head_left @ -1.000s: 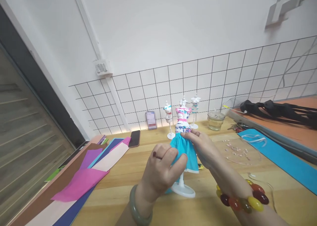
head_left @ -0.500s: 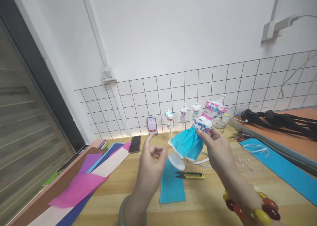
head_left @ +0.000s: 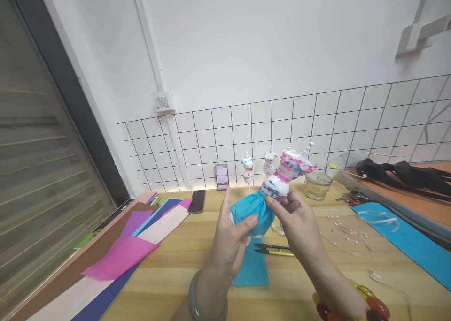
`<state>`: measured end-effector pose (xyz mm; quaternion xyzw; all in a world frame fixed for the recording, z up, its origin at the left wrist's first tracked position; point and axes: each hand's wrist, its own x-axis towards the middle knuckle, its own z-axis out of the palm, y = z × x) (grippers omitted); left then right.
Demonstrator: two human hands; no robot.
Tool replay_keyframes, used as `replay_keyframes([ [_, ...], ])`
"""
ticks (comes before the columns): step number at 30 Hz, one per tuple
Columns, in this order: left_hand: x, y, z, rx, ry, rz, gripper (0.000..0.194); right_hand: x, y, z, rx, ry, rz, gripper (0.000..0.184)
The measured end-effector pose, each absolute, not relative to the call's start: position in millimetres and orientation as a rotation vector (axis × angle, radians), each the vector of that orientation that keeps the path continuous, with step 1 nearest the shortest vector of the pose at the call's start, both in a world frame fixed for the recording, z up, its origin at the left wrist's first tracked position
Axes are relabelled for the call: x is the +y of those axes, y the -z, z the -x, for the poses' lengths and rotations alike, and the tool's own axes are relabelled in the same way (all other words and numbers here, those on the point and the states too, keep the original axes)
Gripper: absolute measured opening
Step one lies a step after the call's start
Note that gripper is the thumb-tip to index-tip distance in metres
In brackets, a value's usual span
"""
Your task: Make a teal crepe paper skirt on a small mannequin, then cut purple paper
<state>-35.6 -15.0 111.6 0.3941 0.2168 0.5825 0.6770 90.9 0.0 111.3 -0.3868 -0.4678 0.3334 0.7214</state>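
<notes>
A small dress-form mannequin (head_left: pixel 276 187), its bodice white with pink and blue paint, leans to the right above the table. My right hand (head_left: pixel 299 217) is closed round its waist, thumb in front at the top of a gathered turquoise skirt (head_left: pixel 252 210). At the skirt's lower left is my left hand (head_left: pixel 230 239), the thumb lying over the cloth and the other fingers behind it, index finger pointing up. Below both hands, thread snips (head_left: pixel 273 250) rest by a flat turquoise cloth piece (head_left: pixel 252 269). The mannequin's base is mostly hidden.
Small painted mannequins (head_left: pixel 248 166) stand at the back near a propped phone (head_left: pixel 222 176). A dark phone (head_left: pixel 197 202) and coloured cloth strips (head_left: pixel 120 260) lie left. Right are a glass jar (head_left: pixel 318 186), tiny pink pieces (head_left: pixel 352 232) and a long blue sheet (head_left: pixel 416 246).
My left hand has moved from beside the skirt onto it. The mannequin has come left and tilted further over in my right hand. The camera view has shifted slightly.
</notes>
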Motion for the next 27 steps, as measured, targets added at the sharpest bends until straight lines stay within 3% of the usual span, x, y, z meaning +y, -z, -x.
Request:
replay_keyframes([
  [13, -13.2, -108.7, 29.3, 0.446, -1.488, -0.976, 0.088, -0.2, -111.0, -91.0, -0.977, -0.881, 0.83, 0.032],
  [27, -16.4, -121.7, 40.9, 0.574, -1.39, -0.939, 0.084, 15.9, -101.4, -102.9, -0.819, -0.976, 0.832, 0.034],
])
